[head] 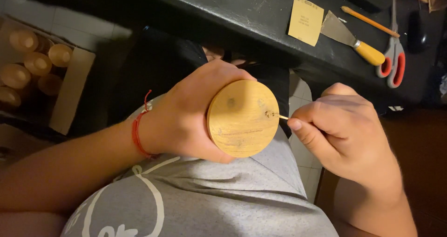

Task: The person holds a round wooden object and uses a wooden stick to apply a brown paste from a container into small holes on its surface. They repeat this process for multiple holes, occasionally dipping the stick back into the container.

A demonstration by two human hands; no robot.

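My left hand [186, 113] grips a round wooden piece [243, 119] from behind, its flat circular base turned up toward me. A red string bracelet [138, 134] circles that wrist. My right hand [337, 130] pinches a thin wooden stick [283, 117] between thumb and fingers. The stick's tip touches a small dark blemish near the right edge of the wooden base. Both hands sit over my lap, above a grey shirt with white print.
A black workbench [260, 13] runs along the top, holding a yellow sandpaper square [305, 20], a putty knife with a yellow handle [351, 39], a pencil [369, 21] and red-handled scissors [392, 55]. A cardboard box [70, 88] of several similar wooden pieces stands at left.
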